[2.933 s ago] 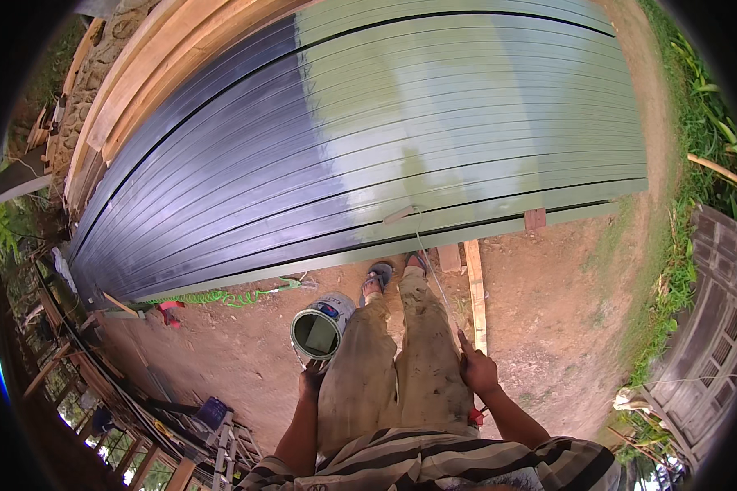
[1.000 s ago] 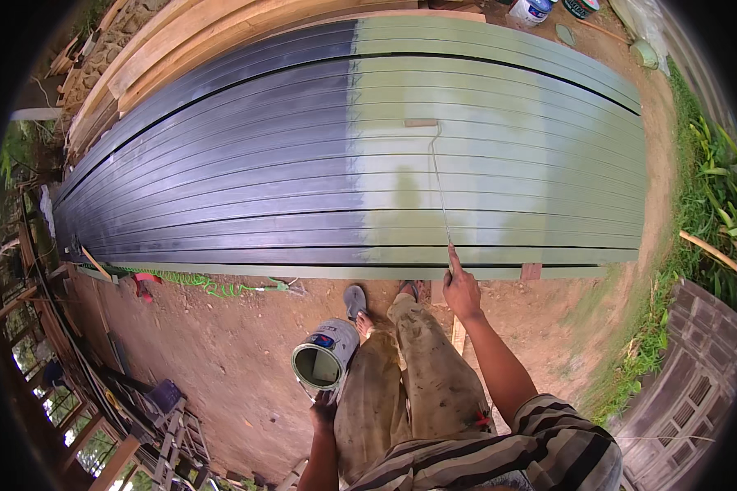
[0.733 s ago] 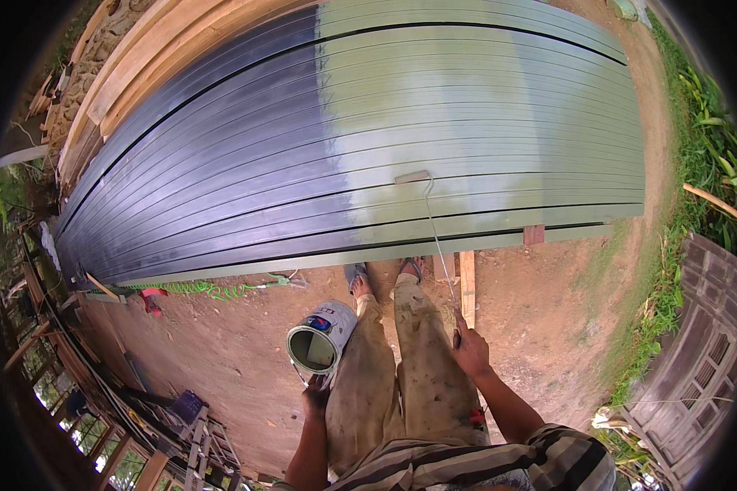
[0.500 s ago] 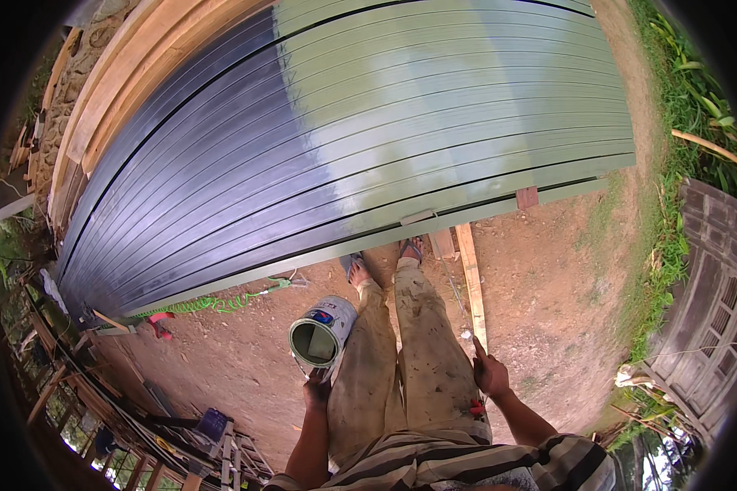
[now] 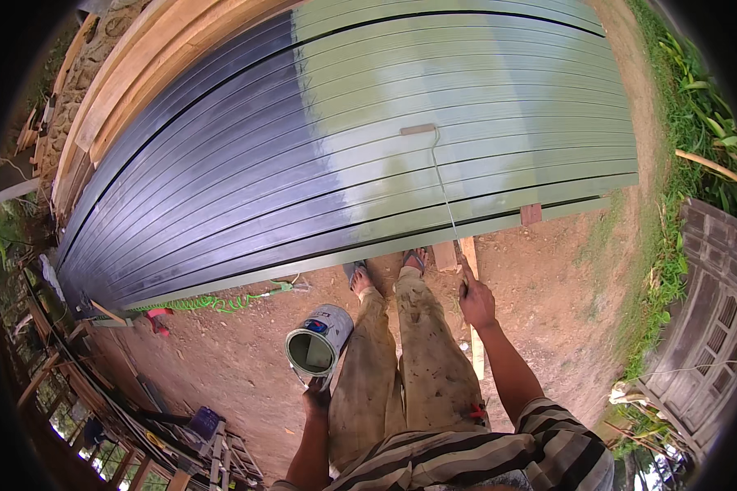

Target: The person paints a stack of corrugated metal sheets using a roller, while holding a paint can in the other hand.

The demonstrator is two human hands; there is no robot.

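Your right hand (image 5: 477, 304) was closed around the handle of a long-framed mini paint roller (image 5: 418, 129), with the index finger stretched along the grip. The wire frame ran forward from your fist, and the roller's narrow sleeve was out over the green stretch (image 5: 483, 106) of the wide row of planks (image 5: 196, 164), just right of the ragged border where the dark blue-grey began. Dark gaps ran between some of the boards.

Your left hand (image 5: 317, 399) was low, beside your left trouser leg (image 5: 360, 364), its fingers curled at the wire handle of a whitish paint bucket (image 5: 335, 321); how tightly they pressed, you could not tell, as the knuckles hid them. The bucket's mouth faced up toward you, and its inside was coated greenish.

Your feet, in flip-flops (image 5: 414, 260), stood on bare reddish soil (image 5: 565, 303) near the planks' close edge. A light wooden batten (image 5: 477, 352) lay to the right of your legs, and a bright green coiled hose (image 5: 209, 304) stretched along that edge on the left.
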